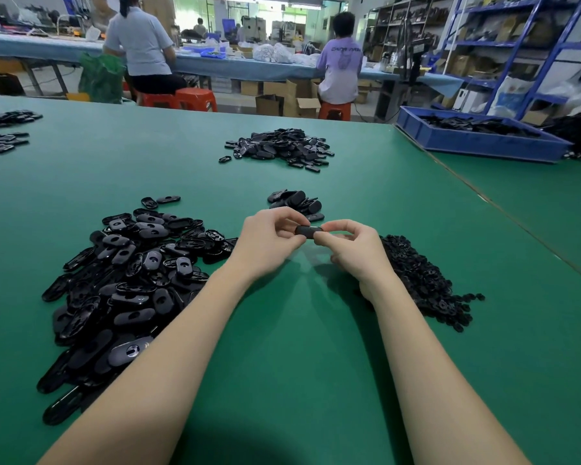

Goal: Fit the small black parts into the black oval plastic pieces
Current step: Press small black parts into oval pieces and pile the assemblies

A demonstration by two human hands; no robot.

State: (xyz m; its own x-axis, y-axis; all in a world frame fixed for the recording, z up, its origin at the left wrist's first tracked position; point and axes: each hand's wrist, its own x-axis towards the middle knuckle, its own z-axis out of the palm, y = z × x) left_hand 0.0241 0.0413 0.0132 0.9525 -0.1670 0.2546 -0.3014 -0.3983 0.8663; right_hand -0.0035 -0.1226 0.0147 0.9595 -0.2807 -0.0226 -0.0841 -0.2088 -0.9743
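The bench [299,347] is covered with a smooth, matt green mat. The oval pieces [128,280] heaped on it are glossy black plastic with bright highlights on their curved faces, whereas the small parts [423,280] piled at the right are black with a duller, less reflective surface. The crate [477,144] at the far right is smooth blue plastic, the stools [195,99] beyond the bench are orange-red plastic, and the boxes [282,99] on the floor are plain brown cardboard.

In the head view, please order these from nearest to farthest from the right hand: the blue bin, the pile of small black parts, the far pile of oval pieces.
From the right hand:
1. Pile of small black parts, just right of it.
2. Far pile of oval pieces, mid-table ahead.
3. Blue bin, far right.
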